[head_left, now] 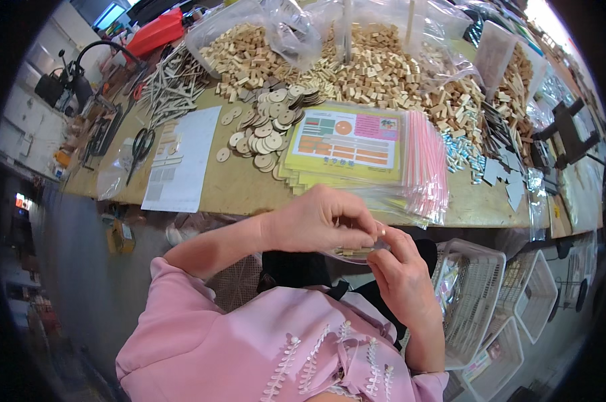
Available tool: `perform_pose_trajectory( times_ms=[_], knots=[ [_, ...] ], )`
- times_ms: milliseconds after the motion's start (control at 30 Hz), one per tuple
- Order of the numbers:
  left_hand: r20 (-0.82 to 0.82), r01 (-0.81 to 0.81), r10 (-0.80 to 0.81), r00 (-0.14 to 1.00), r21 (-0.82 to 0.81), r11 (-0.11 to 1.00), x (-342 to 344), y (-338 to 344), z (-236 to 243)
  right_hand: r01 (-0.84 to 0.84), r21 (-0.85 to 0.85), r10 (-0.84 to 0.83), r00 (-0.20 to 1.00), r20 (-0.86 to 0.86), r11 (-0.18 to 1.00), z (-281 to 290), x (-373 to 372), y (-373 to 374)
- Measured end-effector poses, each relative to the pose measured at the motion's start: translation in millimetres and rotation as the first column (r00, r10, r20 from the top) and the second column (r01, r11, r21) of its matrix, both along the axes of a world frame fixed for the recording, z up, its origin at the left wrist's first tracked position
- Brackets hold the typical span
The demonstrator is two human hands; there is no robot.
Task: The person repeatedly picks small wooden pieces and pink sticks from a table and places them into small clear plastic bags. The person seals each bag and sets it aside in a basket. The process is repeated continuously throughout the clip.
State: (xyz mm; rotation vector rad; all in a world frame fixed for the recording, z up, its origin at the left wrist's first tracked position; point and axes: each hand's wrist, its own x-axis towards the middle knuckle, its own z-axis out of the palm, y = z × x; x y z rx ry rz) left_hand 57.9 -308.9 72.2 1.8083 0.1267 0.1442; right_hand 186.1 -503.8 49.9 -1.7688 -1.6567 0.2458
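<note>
My left hand (333, 218) is bent over in front of the table's near edge, its fingertips pinched together. Close against it, my right hand (403, 276) is closed too, thumb and forefinger drawn together. Between and below them is a clear plastic bag (348, 254) with pale wooden pieces inside, mostly covered by my fingers; both hands grip at its edge. A small pale wooden tip (382, 232) shows by the right forefinger. Just beyond, on the table, lies a stack of yellow-backed plastic bags (346, 167) with printed sheets and pink-striped edges.
Wooden discs (266, 137), a heap of wooden blocks (376, 74) and blue-and-white pieces (460, 157) lie on the table. Black scissors (141, 147) and a printed paper sheet (206, 157) are left. Plastic baskets (474, 295) stand at lower right.
</note>
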Motion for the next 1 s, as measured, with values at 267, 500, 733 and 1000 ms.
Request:
perform_pose_trajectory(
  times_ms=[267,500,733,1000],
  knots=[
    [0.316,-0.145,-0.051,0.947,0.566,0.812,-21,-6,-21,-0.036,-0.032,0.036,0.999,0.016,0.999,-8,-12,4],
    [0.281,-0.508,0.467,0.839,0.712,0.484,-41,73,-24,-0.005,-0.078,0.008,0.999,0.036,0.997,-11,-18,2],
    [0.255,-0.516,0.641,0.724,0.817,0.257,-57,151,-63,-0.014,-0.095,0.017,1.000,0.021,0.995,-15,-25,8],
    [0.513,-0.731,0.533,0.673,0.574,0.370,-52,109,-40,-0.025,-0.088,0.029,0.999,0.039,0.996,-14,-23,14]
  ],
)
